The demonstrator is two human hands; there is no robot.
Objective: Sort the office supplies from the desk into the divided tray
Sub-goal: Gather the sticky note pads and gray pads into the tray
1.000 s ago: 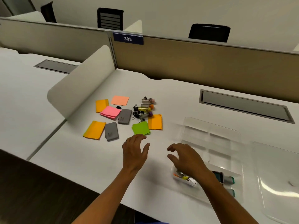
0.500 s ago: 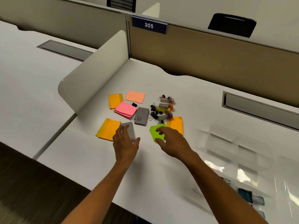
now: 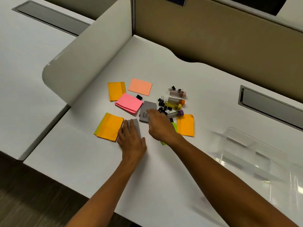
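binder clips (image 3: 162, 105), tubes (image 3: 175, 104) — beside grey box (image 3: 147, 110)

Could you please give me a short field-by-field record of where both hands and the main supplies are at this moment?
left hand: fingers flat on the near grey case, beside an orange note pad
right hand: reaching over the green note pad, fingertips on the far grey case; grip cannot be told
pink note pad: on the desk, left of the far grey case
binder clips: scattered among the capped tubes
divided tray: clear, to the right, blurred; contents not readable
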